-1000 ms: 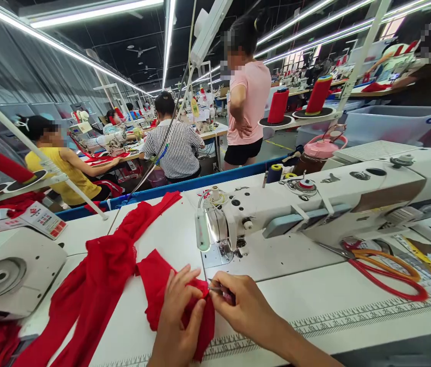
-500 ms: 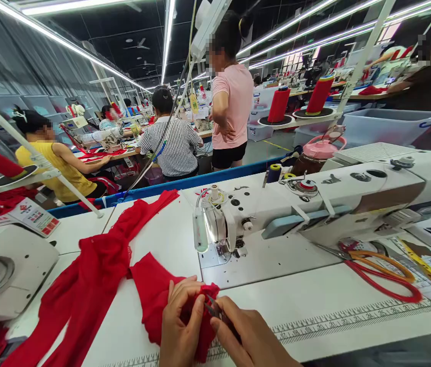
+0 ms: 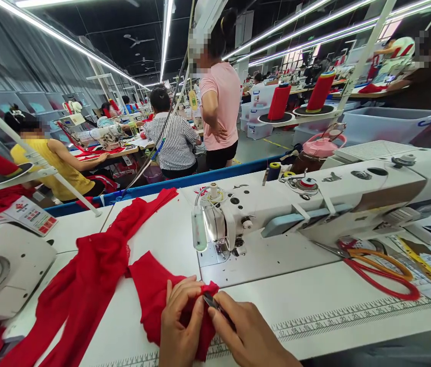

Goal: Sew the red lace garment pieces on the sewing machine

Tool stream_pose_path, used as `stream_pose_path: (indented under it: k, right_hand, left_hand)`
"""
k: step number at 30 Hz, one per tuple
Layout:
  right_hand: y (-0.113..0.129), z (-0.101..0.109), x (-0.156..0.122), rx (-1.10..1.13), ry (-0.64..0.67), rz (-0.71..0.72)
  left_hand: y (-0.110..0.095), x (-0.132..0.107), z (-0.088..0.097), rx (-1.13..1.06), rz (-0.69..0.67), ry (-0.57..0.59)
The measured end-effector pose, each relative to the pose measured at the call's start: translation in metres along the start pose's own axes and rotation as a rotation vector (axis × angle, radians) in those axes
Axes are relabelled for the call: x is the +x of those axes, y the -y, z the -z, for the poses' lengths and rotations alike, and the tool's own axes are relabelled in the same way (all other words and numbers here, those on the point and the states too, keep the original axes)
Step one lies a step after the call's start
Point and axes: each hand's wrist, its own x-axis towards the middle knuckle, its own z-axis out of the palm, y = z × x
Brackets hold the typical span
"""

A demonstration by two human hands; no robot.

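white table [image 3: 314,295] w/ ruler | factory, strip lights | left hand [image 3: 179,326] pinches red fabric [image 3: 150,295] | right hand [image 3: 249,336] grips snips [image 3: 211,302]

Sheer red cloth [image 3: 154,295], glossy white table [image 3: 314,295]

Single head view, looking forward-down, close over white table [image 3: 314,300]; factory floor behind.

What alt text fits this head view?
Left hand pinches a red fabric piece while the right hand works a small metal tool at its edge, before a white sewing machine on a white table.
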Motion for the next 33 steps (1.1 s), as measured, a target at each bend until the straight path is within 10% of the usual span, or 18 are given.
stream_pose_path:
  k: [33]
  right_hand:
    - [-0.005, 0.002, 0.003, 0.287, 0.083, -0.112]
  left_hand:
    - [0.012, -0.004, -0.001, 0.046, -0.105, 0.016]
